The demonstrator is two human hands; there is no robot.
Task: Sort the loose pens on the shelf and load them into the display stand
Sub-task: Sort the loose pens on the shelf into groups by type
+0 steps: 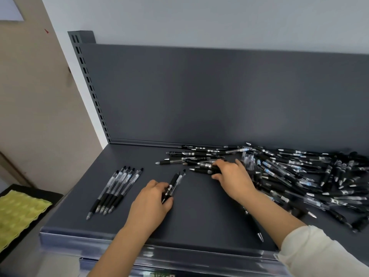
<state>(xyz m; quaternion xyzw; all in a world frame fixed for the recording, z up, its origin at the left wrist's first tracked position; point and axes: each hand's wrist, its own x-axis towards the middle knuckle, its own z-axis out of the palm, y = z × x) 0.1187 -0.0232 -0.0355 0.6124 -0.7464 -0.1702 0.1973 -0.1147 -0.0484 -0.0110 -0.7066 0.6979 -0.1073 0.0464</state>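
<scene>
A big heap of loose black and clear pens (295, 172) covers the right half of the dark grey shelf (199, 206). Several clear pens with black grips (114, 189) lie side by side in a neat row at the left. My left hand (151, 202) rests on the shelf with its fingers closed around two pens (174, 183), one black and one clear, tips toward me. My right hand (232, 177) reaches into the near edge of the heap, fingers curled over a black pen (207, 166). No display stand is in view.
The shelf's upright back panel (219, 92) rises behind the pens, with a slotted post (89, 84) at its left. A single pen (257, 230) lies near the front lip under my right forearm. A yellow-green textured sheet (18, 212) sits on a lower surface left of the shelf.
</scene>
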